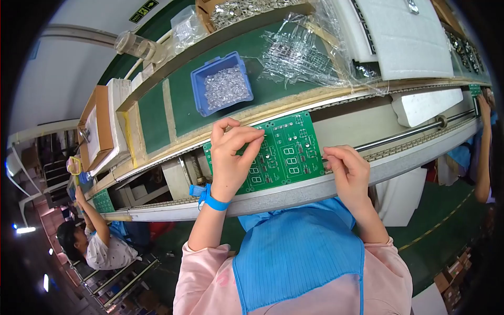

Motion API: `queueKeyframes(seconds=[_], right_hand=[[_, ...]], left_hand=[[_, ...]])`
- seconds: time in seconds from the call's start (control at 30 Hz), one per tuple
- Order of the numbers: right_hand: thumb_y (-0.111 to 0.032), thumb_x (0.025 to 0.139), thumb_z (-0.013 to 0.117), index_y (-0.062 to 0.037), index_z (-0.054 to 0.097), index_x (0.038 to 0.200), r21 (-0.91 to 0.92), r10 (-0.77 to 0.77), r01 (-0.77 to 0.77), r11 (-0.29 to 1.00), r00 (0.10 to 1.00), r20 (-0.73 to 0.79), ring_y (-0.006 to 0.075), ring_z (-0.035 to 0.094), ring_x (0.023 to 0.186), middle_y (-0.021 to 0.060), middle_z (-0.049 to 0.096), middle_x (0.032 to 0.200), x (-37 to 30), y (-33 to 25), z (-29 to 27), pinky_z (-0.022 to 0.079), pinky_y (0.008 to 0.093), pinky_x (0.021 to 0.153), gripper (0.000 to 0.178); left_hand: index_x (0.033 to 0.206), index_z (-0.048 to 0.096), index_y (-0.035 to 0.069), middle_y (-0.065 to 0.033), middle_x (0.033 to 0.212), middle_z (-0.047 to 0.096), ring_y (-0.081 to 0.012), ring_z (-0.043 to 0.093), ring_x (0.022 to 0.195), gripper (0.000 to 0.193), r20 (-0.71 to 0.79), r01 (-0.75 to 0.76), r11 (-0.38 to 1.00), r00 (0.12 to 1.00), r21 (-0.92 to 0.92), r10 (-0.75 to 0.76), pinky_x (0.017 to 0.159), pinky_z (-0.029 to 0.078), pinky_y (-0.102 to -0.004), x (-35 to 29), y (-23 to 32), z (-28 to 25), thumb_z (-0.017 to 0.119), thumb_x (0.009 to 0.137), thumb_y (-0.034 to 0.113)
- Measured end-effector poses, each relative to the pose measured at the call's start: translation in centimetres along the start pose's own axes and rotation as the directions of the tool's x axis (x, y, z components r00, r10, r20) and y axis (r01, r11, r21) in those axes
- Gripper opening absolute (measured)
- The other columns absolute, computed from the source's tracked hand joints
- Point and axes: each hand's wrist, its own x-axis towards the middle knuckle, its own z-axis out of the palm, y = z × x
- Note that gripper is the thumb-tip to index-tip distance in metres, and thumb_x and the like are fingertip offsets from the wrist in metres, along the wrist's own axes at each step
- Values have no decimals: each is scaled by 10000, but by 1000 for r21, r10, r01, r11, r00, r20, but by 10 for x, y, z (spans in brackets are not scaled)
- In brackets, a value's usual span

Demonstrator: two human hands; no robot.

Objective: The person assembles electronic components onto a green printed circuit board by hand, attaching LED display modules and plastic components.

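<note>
A green circuit board (289, 134) with outlined digit shapes and small parts rests across the rails in front of me. Above its left half, my left hand (234, 149) is closed in a pinch, thumb against forefinger; a tiny pale bit shows at the tips, too small to name. A blue wristband (217, 203) circles that wrist. My right hand (347, 167) is at the board's right edge, its thumb and fingers drawn together. Whatever it pinches there is too small to make out. Beyond the board stands a blue bin (197, 86) full of small clear parts (227, 86).
Plastic-wrapped parts (302, 58) and white foam sheets (415, 42) lie at the back right. A chain rail (409, 147) runs along the line. Cardboard boxes (100, 126) stand at left. One co-worker (102, 247) works at far left; another's arm (484, 152) shows at far right.
</note>
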Motion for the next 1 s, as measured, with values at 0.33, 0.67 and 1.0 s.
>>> queueKeyframes(seconds=[0.33,0.67,1.0], right_hand=[[48,822,665,9,685,1041,-171,-291,305,937,951,102,313,690,837,153,696,945,2,2,3,567,382,712,224],[64,790,651,-2,679,1074,-142,-304,326,935,940,157,302,685,852,142,683,965,7,2,0,575,373,714,293],[58,758,655,7,669,1090,-153,-312,343,927,929,197,289,679,857,135,672,970,8,1,-1,578,366,718,336]], left_hand=[[878,790,115,26,929,730,-269,517,1076,195,141,13,998,990,60,-21,929,419,-365,-10,12,27,789,719,2],[884,761,92,-4,907,750,-245,520,1105,152,47,88,990,995,105,-94,976,382,-377,-3,17,28,787,758,12],[894,759,109,4,917,737,-267,512,1108,169,62,43,975,996,216,-57,977,366,-386,0,15,23,794,750,26]])
